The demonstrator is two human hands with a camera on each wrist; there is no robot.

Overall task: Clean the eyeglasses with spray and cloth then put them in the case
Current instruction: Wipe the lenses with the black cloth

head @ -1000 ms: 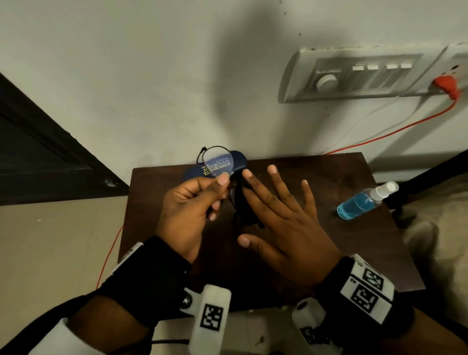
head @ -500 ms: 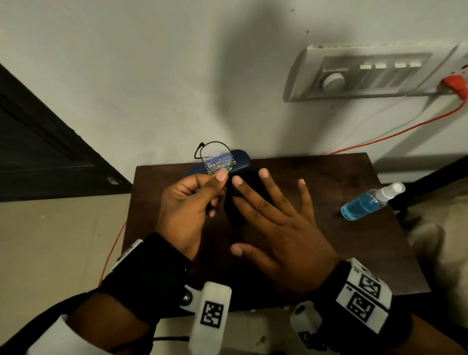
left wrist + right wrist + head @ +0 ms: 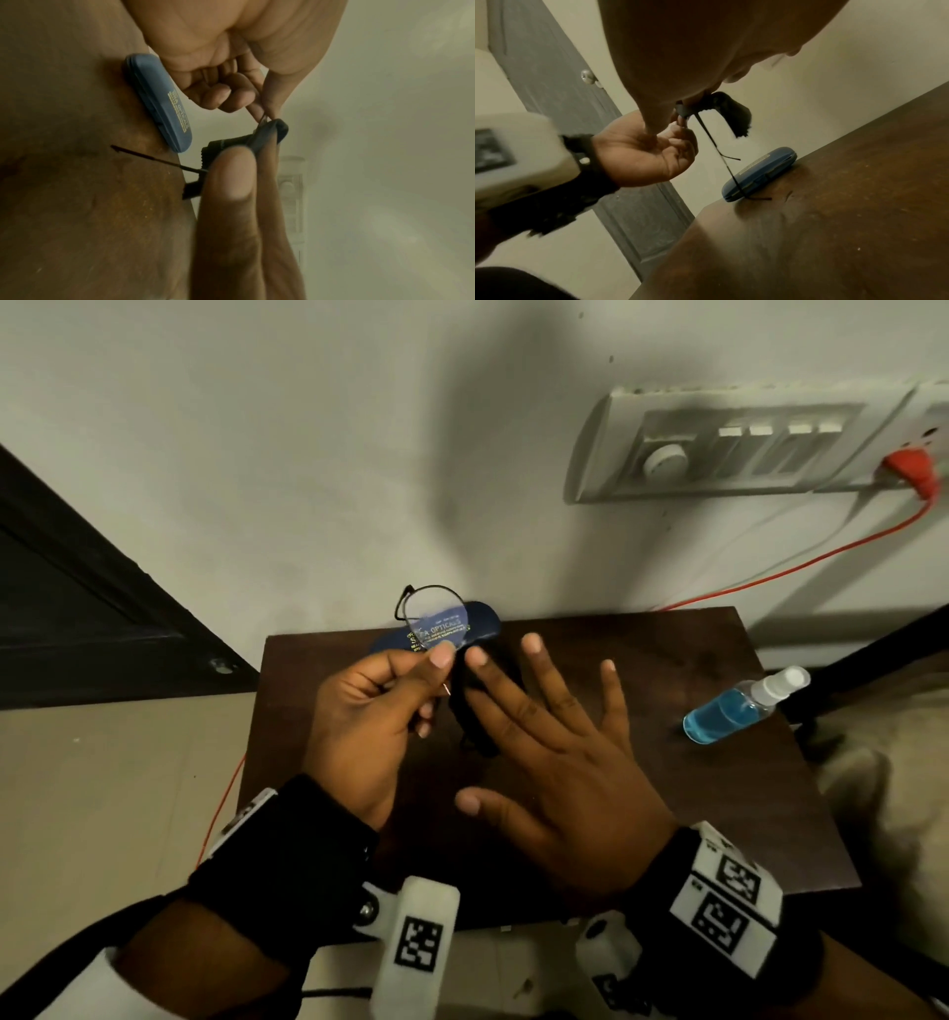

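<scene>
My left hand (image 3: 436, 670) pinches the thin black-rimmed eyeglasses (image 3: 434, 618) by the frame between thumb and forefinger, above the table's far edge. One lens shows clear; its temple arms (image 3: 713, 146) hang down. My right hand (image 3: 513, 711) has straight, spread fingers, and the black cloth (image 3: 475, 721) runs along its index finger. In the left wrist view that cloth (image 3: 267, 134) is squeezed between two right-hand fingers around the other lens. The shut blue case (image 3: 482, 621) lies on the table behind the glasses. The spray bottle (image 3: 734, 711) of blue liquid lies on its side at the right.
The small dark wooden table (image 3: 667, 788) stands against a white wall. A switchboard (image 3: 744, 444) with a red plug and cable (image 3: 801, 567) is on the wall above right. A dark door (image 3: 77, 608) is at the left.
My right hand's fingers with the cloth have shifted slightly left and up against the glasses. The left hand keeps its pinch in about the same place.
</scene>
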